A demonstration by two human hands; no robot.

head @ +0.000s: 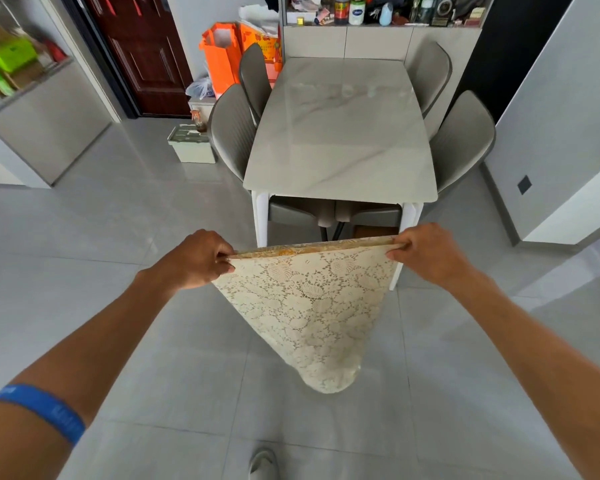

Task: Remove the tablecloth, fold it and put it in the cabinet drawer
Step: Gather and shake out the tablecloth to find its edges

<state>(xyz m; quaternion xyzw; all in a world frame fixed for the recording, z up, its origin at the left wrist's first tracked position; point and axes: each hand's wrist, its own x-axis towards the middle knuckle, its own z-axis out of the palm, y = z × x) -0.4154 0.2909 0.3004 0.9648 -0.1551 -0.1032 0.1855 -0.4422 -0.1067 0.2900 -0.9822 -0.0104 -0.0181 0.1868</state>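
Cream lace tablecloth (pixel 309 306): openwork floral cloth, matt, orange-gold backing at the fold. Pale marble-look bench (pixel 340 143): smooth, glossy. Grey padded chairs (pixel 234 129): matt, leather-like. Grey floor tiles (pixel 118 220): smooth, satin. Dark red door (pixel 142 53): wood-look panels.

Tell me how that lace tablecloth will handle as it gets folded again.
Probably floppy: the tablecloth hangs limp from the top edge, narrowing to a rounded fold at the bottom. Likely light, since the left hand and right hand carry it by fingertip pinches at the corners. The open lace may snag on fingers, and layers could slip unless the edges stay pinched.
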